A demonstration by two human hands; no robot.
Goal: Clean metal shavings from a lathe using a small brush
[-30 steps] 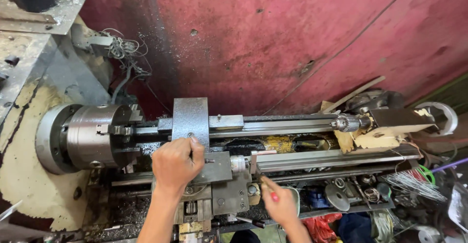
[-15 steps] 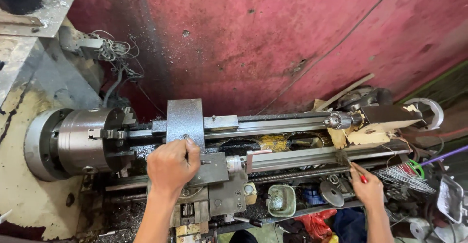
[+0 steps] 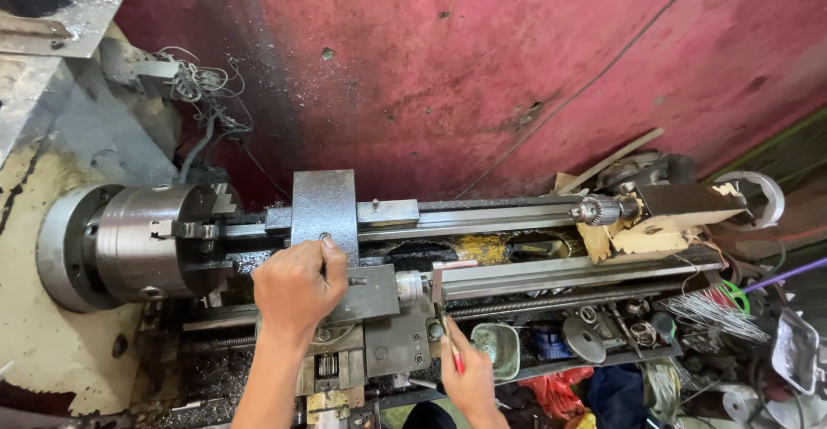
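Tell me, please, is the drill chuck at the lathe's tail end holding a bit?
Cannot tell: the drill chuck shows no bit protruding, but its nose is small.

Scuffed red wall (image 3: 482, 67), cream machine housing (image 3: 52, 343), grey shelf (image 3: 77, 7) upper left

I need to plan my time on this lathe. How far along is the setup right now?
Looks done: a bar sits gripped in the chuck. In hand: the left hand rests on the carriage by the grey block, and the right hand holds a red-handled tool near it. No cutting shows.
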